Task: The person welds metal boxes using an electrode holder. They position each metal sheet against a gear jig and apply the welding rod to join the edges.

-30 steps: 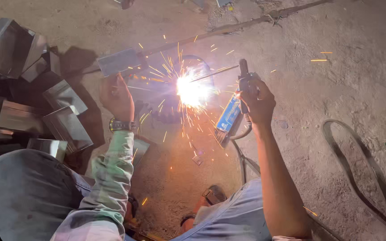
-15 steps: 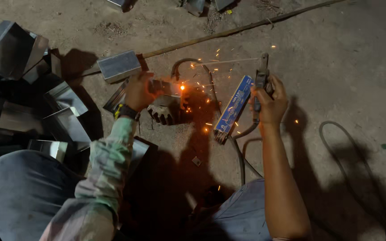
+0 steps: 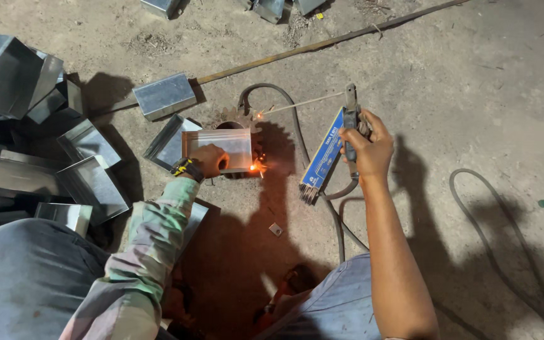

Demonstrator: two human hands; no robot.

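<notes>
My left hand point(image 3: 209, 160) grips the lower edge of a shiny rectangular sheet-metal tray point(image 3: 224, 146) lying on the concrete floor. A spot at the tray's right lower corner point(image 3: 258, 167) glows orange. My right hand point(image 3: 365, 146) is closed around a welding electrode holder point(image 3: 350, 113). Its thin rod point(image 3: 300, 104) points left, lifted away from the tray, with a glowing tip. A blue box of electrodes point(image 3: 323, 157) lies on the floor between both hands.
Several metal trays are heaped at the left point(image 3: 26, 126), with one closed metal box point(image 3: 164, 96) behind the work. A long steel rod point(image 3: 322, 44) crosses the floor at the back. Welding cables point(image 3: 498, 220) curl at the right. My knees are at the bottom.
The bright arc and sparks have died down to a small glow. My right hand drew the rod up and away from the tray. My left hand moved onto the tray's edge.
</notes>
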